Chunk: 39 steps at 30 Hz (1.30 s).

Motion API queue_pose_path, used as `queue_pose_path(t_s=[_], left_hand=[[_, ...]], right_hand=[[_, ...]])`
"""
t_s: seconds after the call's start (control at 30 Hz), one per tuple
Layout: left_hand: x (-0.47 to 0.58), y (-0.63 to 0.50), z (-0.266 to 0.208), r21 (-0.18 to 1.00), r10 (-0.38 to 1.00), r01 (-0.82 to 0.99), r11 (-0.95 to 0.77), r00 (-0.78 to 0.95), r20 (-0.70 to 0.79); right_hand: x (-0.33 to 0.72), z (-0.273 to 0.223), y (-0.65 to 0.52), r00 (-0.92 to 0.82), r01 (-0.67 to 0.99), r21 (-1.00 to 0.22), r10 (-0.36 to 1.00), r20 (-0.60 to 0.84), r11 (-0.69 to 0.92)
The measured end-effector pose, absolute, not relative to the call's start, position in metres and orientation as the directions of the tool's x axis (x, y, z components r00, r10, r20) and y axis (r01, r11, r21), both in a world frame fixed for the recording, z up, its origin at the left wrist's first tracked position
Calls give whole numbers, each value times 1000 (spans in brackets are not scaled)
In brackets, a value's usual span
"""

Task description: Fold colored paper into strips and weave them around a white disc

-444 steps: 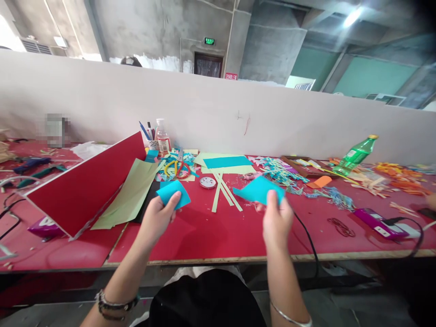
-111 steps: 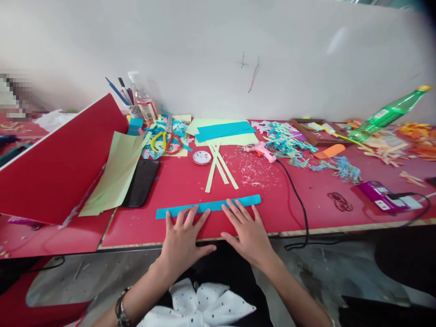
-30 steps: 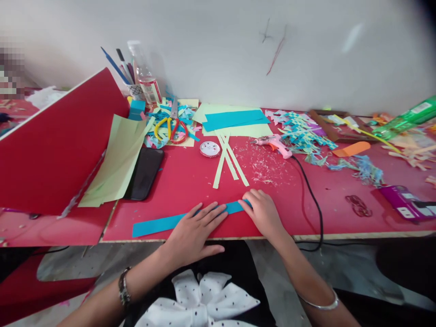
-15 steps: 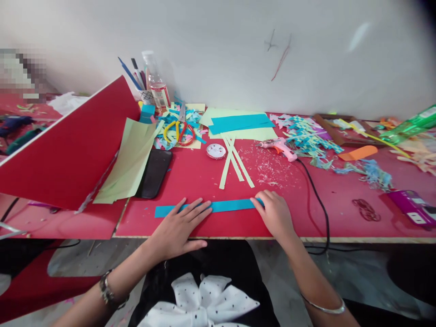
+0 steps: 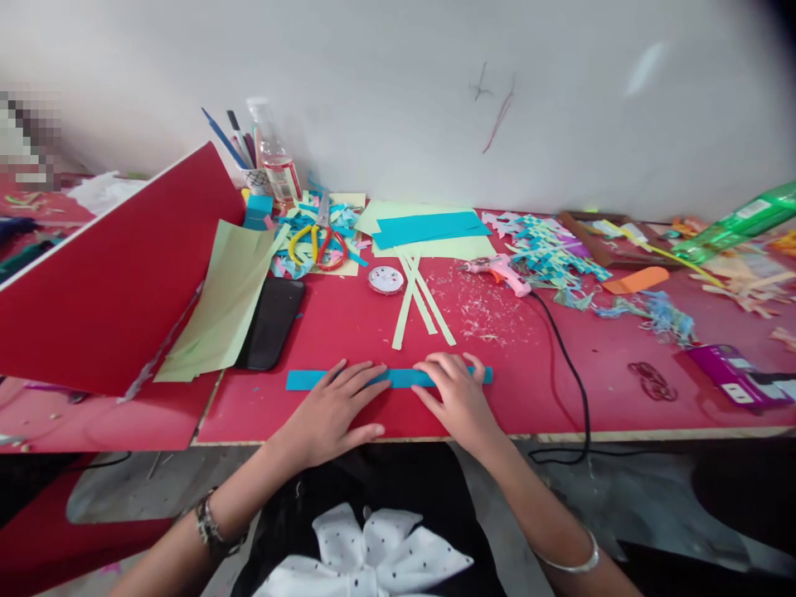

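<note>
A blue paper strip [image 5: 401, 378] lies lengthwise near the table's front edge. My left hand [image 5: 329, 414] rests flat across its left part, fingers spread and thumb pointing right. Over the right part, my right hand [image 5: 458, 402] touches the strip with bent, parted fingers, and a short end shows beyond it. Both hands are open and grip nothing. Just behind them are narrow pale green paper strips [image 5: 429, 307], crossing near their far ends. A small round white disc [image 5: 385, 280] sits to the left of these.
A pink glue gun [image 5: 505, 274] trails a black cord over the front edge. Scissors [image 5: 323, 236] lie on paper scraps. At left are a black phone [image 5: 274, 319], green paper sheets [image 5: 215, 307] and a leaning red board [image 5: 118, 282]. A purple device [image 5: 737, 375] is at right.
My right hand has slid left along the strip from its right end, and its fingers have spread. My left hand stays on the strip. The view has shifted slightly.
</note>
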<state>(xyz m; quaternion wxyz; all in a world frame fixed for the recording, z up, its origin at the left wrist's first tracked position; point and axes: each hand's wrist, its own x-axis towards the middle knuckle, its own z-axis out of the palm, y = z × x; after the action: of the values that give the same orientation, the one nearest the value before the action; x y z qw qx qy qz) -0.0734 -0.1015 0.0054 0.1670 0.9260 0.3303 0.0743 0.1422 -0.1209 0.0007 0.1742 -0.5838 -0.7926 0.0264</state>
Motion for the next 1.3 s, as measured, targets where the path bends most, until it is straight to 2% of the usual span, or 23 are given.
queue_pose_path(t_s=[0.1,0.2,0.37,0.63,0.9,1.3], left_hand=[[-63,-99,6,443,769,663,-604,631,104],[-51,-93,3,477,832,696,-536,531,160],[-40,-85,0,419,832,730,-540,539,134],[-45,-84,0,331,846,788,-519,528,68],[-49,-85,-2,308,860,811,-498,508,50],[-50,-85,2,306,867,823,-479,499,16]], right_hand=[[140,1,-116,-250,910,-273,938,240,312],[138,4,-114,-244,911,-279,942,230,304],[133,7,-110,-314,901,-254,933,174,350],[129,0,-103,-327,928,-129,930,170,350],[162,3,-96,-400,881,-224,908,120,418],[205,-4,-107,-244,925,-256,955,170,282]])
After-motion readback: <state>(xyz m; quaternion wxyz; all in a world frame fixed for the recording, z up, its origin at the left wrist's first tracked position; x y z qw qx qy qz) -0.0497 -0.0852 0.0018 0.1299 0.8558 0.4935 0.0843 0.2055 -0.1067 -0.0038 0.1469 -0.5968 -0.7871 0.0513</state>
